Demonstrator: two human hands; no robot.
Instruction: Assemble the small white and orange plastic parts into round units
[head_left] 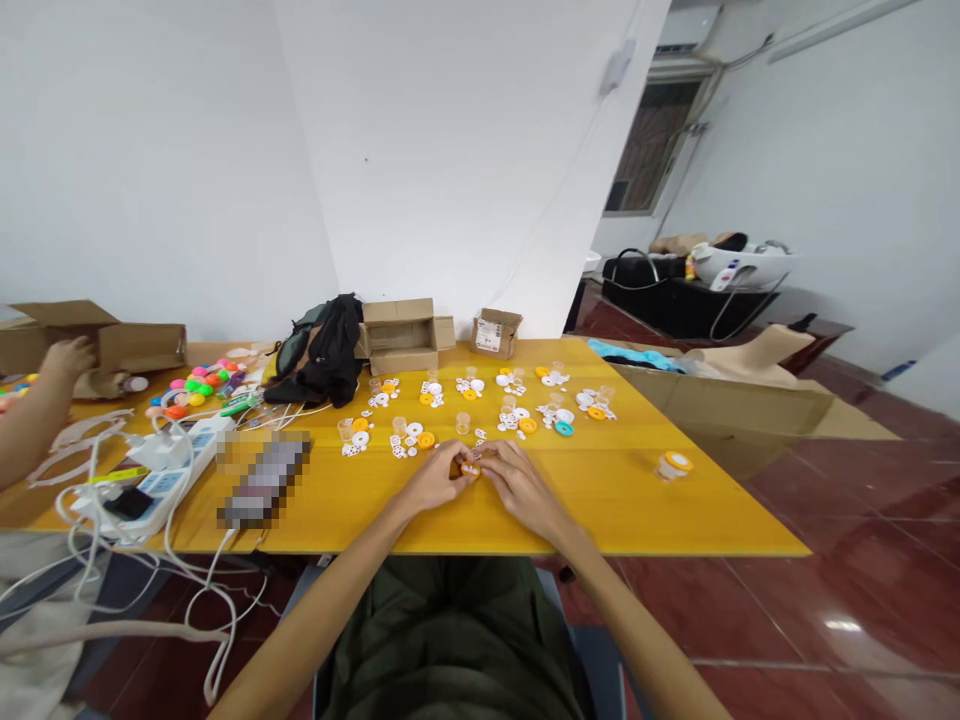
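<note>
Near the table's front edge, my left hand (435, 480) grips a small orange disc-shaped lid (469, 469) with white pieces on it, between thumb and fingers. My right hand (525, 488) meets it from the other side, its fingers bent and pinching at the lid's edge; the fingertips partly hide what they hold. Just beyond my hands stands a small clear cup (463, 423). Around it lie groups of white perforated pieces, with an orange lid (426, 440), another orange lid (528, 426) and a teal lid (564, 428).
A clear jar with an orange lid (673, 464) stands at the right. Cardboard boxes (403, 340) and a black bag (322, 350) line the back. At left are a power strip (176, 475), cables, a phone (268, 478), colourful balls (199, 385) and another person's hand (71, 357) at a box.
</note>
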